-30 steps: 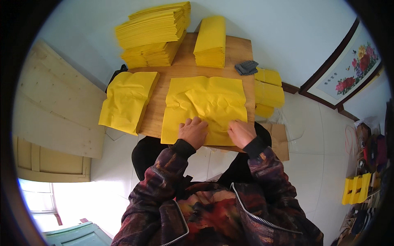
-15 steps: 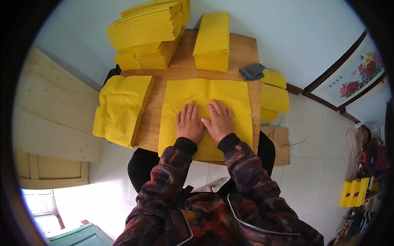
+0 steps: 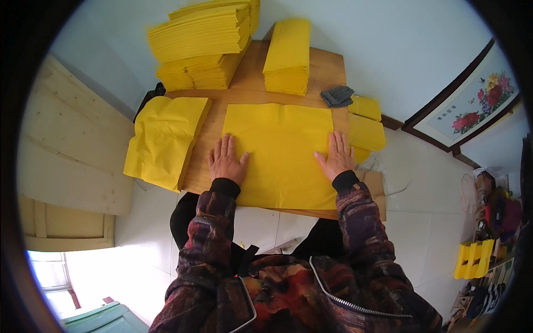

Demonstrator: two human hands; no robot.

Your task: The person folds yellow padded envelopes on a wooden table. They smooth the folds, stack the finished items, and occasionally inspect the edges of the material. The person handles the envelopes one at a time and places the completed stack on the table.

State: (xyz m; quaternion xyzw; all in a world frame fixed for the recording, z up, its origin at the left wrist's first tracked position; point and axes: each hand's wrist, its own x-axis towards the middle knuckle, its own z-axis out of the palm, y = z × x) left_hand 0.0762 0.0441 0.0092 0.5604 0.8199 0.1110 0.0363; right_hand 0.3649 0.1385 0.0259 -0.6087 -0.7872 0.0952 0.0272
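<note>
A flat yellow sheet of paper (image 3: 280,150) lies before me on the wooden table (image 3: 244,89), its near edge reaching the table's front. My left hand (image 3: 226,161) rests flat on the sheet's left edge, fingers stretched out and pointing away from me. On the right edge lies my right hand (image 3: 337,155), also flat, its thumb spread inward. Neither hand grips anything. Whether the sheet is a single layer or several, I cannot tell.
A thick pile of yellow paper (image 3: 164,144) sits at the table's left. Behind stand tall stacks of folded yellow paper (image 3: 200,39) and a narrower yellow stack (image 3: 287,55). A grey cloth (image 3: 337,96) lies at the right edge, beside yellow bundles (image 3: 366,130) below.
Both hands have slid apart from the middle of the sheet, the left one to its left edge and the right one to its right edge. The sheet looks smoother.
</note>
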